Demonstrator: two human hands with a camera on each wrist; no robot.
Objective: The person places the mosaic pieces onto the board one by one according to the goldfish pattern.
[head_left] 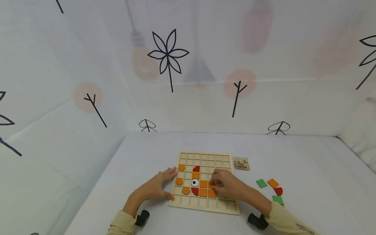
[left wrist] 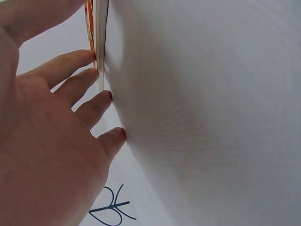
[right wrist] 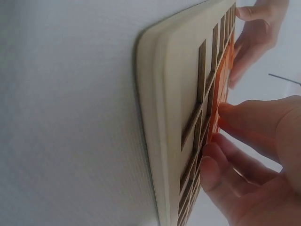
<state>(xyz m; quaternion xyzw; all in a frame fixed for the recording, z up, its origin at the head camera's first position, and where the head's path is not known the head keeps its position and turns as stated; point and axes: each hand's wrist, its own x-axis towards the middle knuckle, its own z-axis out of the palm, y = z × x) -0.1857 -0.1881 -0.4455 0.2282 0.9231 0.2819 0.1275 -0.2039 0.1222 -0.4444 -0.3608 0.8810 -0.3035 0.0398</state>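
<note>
A wooden grid board (head_left: 191, 204) lies on the table, with orange squares (head_left: 203, 192), orange discs (head_left: 179, 181), red rounded pieces (head_left: 195, 191) and a white eye disc (head_left: 195, 182) in its cells. My left hand (head_left: 155, 186) is spread along the board's left edge, thumb near the front corner; in the left wrist view its fingertips (left wrist: 89, 55) meet the board's side. With thumb and fingertips, my right hand (head_left: 227, 184) pinches an orange square tile (head_left: 211, 186) at a cell right of the eye disc. Fingers hide part of that tile.
A small pattern card (head_left: 241, 163) lies by the board's back right corner. Loose green tiles (head_left: 261, 183), an orange square (head_left: 273, 182) and a red rounded piece (head_left: 278, 191) are on the right, near the right forearm. A printed cloth wall (head_left: 199, 107) stands behind the table.
</note>
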